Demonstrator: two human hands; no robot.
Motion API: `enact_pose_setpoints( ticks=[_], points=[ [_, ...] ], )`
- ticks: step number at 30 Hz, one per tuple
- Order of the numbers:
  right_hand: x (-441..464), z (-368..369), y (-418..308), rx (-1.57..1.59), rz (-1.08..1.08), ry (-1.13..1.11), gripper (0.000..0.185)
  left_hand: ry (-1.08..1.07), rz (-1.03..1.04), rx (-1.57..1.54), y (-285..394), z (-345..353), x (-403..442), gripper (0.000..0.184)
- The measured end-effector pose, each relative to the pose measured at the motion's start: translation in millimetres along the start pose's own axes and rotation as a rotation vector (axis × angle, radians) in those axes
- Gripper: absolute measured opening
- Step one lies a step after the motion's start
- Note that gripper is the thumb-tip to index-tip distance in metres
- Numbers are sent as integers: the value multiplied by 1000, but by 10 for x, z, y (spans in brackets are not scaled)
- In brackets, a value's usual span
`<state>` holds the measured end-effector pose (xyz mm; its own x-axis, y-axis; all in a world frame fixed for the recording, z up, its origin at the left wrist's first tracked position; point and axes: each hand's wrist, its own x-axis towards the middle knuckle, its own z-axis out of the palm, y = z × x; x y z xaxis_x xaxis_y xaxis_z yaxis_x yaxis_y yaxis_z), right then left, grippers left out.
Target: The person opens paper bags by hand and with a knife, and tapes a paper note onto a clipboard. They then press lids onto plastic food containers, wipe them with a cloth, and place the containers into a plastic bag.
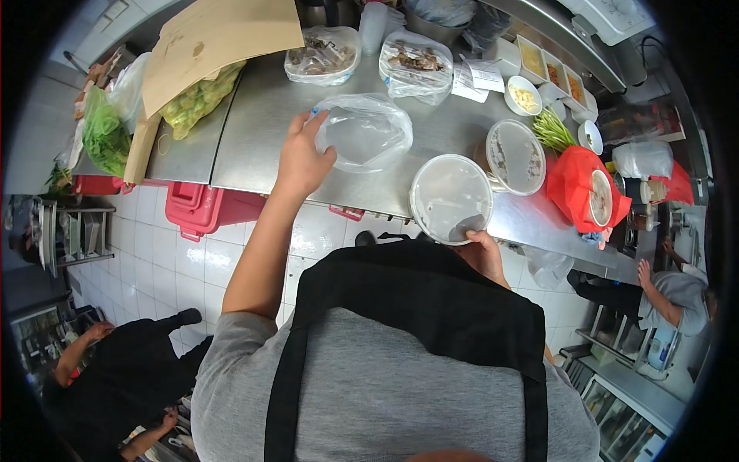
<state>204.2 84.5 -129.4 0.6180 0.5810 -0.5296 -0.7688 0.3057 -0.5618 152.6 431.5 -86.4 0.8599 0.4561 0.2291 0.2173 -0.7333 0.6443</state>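
On the steel counter a clear plastic bag lies spread as a round, open-looking shape. My left hand is at the bag's left edge, with fingers bent around its rim. My right hand holds the near edge of a round tub with a translucent lid, at the counter's front edge. Just right of that tub stands another lidded round tub, with dark bits showing through.
Bagged containers stand at the back. Cardboard covers green produce at left. At right are a red bag, green stalks and a white bowl. Other people stand at both sides.
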Motion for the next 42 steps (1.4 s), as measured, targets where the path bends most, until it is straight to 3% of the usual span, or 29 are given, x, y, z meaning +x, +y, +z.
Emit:
enact_pose_setpoints(
  ticks=[6, 10, 18, 24, 30, 31, 34, 35, 38, 42],
  points=[
    [-47, 136, 47, 10, -50, 39, 75, -21, -54, -4, 20, -15, 45, 66],
    [-72, 16, 101, 53, -25, 27, 79, 44, 24, 0, -14, 67, 61, 73],
    [-190, 252, -100, -123, -33, 22, 78, 73, 65, -57, 41, 222, 100, 76],
    [-214, 645, -344, -195, 39, -73, 72, -69, -60, -271, 258, 208, -8, 78],
    [-113, 985, -401, -116, 92, -202, 58, -179, 103, -388, 167, 419, -306, 87],
    [-81, 1020, -397, -106, 104, -215, 57, -208, -2, -502, 171, 432, -369, 89],
    [84, 1012, -293, -114, 110, -219, 55, -291, -1, -547, 17, 522, -469, 88],
    [144, 1002, -246, -107, 111, -203, 56, -350, -129, -678, -28, 532, -521, 87],
    [329, 956, -113, -108, 110, -159, 56, -340, -176, -764, -155, 576, -649, 88],
    [535, 882, -2, -149, 100, -120, 54, -332, -146, -652, -185, 550, -670, 94]
  ],
)
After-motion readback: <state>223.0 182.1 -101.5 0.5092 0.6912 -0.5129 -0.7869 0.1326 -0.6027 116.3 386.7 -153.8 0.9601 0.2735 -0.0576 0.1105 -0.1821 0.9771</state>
